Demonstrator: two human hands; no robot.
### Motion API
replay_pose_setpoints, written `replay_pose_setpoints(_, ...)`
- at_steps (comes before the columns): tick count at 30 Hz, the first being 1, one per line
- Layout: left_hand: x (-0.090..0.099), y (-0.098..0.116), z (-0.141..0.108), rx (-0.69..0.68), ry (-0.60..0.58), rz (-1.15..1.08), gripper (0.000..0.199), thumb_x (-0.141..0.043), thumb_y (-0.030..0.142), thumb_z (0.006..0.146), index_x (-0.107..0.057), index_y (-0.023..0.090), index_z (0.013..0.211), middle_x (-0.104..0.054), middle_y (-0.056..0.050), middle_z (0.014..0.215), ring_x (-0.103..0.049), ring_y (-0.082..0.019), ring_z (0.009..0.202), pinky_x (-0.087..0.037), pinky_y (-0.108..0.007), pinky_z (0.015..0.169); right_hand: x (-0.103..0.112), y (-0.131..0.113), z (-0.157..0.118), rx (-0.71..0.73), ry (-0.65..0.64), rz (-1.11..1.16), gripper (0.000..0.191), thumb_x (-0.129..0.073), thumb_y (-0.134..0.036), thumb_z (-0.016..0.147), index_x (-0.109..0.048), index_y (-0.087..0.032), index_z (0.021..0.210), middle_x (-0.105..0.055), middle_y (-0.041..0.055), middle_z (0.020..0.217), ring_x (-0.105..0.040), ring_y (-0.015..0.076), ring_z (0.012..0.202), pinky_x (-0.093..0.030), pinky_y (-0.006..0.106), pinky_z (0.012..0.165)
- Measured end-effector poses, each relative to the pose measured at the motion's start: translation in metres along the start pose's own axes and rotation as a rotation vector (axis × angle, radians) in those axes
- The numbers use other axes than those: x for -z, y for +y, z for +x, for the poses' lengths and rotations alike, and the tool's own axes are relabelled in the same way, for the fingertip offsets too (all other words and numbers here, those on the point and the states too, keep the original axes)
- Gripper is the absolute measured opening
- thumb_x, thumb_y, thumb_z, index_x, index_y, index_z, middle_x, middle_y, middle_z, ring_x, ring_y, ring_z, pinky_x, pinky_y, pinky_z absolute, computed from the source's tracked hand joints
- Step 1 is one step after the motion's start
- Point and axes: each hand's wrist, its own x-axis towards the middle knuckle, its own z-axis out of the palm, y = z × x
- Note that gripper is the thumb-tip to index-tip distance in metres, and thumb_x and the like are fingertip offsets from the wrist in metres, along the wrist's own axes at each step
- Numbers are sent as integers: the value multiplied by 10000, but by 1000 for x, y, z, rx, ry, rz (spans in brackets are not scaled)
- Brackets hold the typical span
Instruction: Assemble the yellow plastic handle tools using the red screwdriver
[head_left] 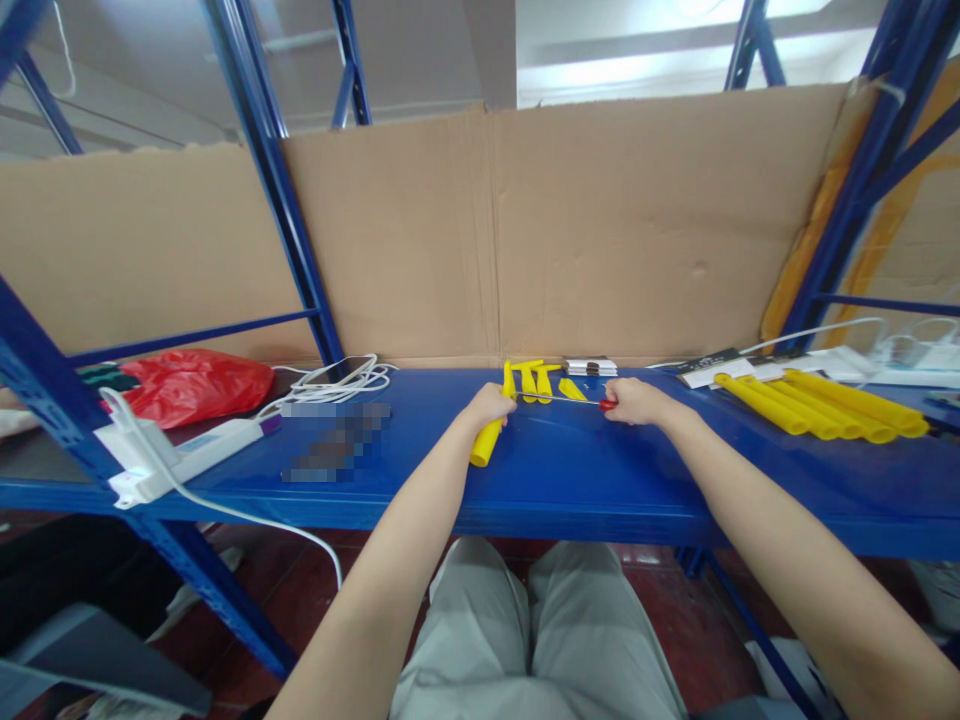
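Observation:
My left hand (491, 405) is wrapped round a yellow tube-like part (486, 445) above the blue shelf (585, 470). My right hand (634, 401) grips the red handle of a screwdriver (574, 400). Its thin metal shaft points left toward the upper part of the yellow piece by my left hand; whether the tip touches it cannot be made out. Several small yellow parts (543, 382) lie just behind the shaft, and a small white-and-black stack (590, 367) lies near the cardboard.
Several long yellow tubes (825, 405) lie on the right. A red plastic bag (196, 385), a white power strip (210, 447) and coiled white cable (345, 378) are on the left. Cardboard (405, 250) stands behind, between blue posts (289, 220).

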Motion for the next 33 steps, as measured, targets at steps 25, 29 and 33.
replay_pose_setpoints(25,0,1,-1,-17,-4,-20,218,-477,19,739,-632,50,888,-467,36,423,-444,-102,351,-412,-216,430,5,4,-1,2,3,-7,99,-610,-282,718,-670,-206,741,-690,47,788,-622,220,818,-392,304,692)
replay_pose_setpoints(29,0,0,-1,-18,1,-21,214,-481,25,735,-633,52,885,-475,32,429,-448,-107,354,-420,-224,439,2,8,3,93,-15,100,110,-647,-293,693,-684,-208,752,-696,24,767,-624,196,770,-412,285,671)
replay_pose_setpoints(33,1,0,0,-45,28,-11,191,-503,34,725,-636,62,859,-495,23,442,-471,-109,373,-428,-220,457,-7,14,9,230,-61,261,121,-669,-297,679,-691,-195,740,-701,20,729,-629,177,713,-445,260,643)
